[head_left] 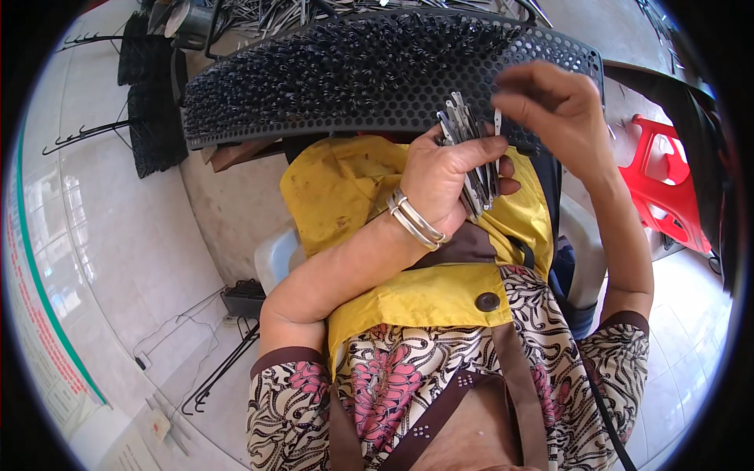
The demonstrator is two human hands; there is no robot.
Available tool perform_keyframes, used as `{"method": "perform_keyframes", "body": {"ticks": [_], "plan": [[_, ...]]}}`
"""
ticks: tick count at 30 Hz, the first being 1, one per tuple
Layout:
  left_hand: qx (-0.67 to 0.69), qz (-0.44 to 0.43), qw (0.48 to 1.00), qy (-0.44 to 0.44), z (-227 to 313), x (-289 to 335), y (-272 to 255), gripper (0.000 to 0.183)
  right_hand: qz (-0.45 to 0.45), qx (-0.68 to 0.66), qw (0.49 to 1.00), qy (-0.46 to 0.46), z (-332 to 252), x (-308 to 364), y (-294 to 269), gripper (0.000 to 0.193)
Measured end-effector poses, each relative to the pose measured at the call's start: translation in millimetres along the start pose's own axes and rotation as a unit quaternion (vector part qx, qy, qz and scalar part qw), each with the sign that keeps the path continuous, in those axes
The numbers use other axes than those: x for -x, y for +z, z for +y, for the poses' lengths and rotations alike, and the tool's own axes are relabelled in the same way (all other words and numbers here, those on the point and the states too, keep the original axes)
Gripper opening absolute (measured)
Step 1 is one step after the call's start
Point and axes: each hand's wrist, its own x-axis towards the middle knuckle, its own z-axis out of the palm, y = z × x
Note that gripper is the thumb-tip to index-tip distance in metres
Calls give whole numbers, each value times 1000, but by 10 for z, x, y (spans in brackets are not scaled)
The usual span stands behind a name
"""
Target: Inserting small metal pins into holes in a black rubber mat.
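My left hand (454, 166) is closed around a fanned bundle of thin metal strips (463, 125), which have small holes near their ends. The bundle is tilted over my lap, its lower ends showing below my fingers. One pale strip (498, 122) sticks up apart from the others, beside my left thumb. Just above it is my right hand (559, 110), thumb and forefinger curved with a gap between them; the fingertips are slightly blurred. A black perforated tray (408, 116) stands in front of both hands, with dense rows of dark strips (338, 67) upright in its holes.
Loose metal strips (271, 14) lie behind the tray, beside a metal can (188, 20). Black hooked racks (149, 129) with dark bundles are at the left wall. A red plastic stool (656, 169) stands at right. A yellow apron (338, 184) covers my lap.
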Motion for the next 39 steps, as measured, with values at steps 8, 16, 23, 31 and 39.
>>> {"method": "perform_keyframes", "body": {"ticks": [8, 16, 23, 31, 39], "plan": [[-30, -41, 999, 0, -29, -20, -69, 13, 58, -141, 987, 38, 37, 20, -56, 7], [-15, -29, 999, -33, -49, 2, -52, 18, 310, 68, 937, -147, 223, -285, -52, 14], [-23, -27, 999, -37, -36, 20, -53, 20, 265, 265, 870, -321, 289, -379, 15, 15], [-27, -37, 999, -27, -43, 14, -58, 20, 157, 342, 868, -322, 351, -295, 44, 23], [-10, -32, 999, -5, -50, 8, -17, 12, -23, -55, 997, 41, -36, 152, 83, 15]]}}
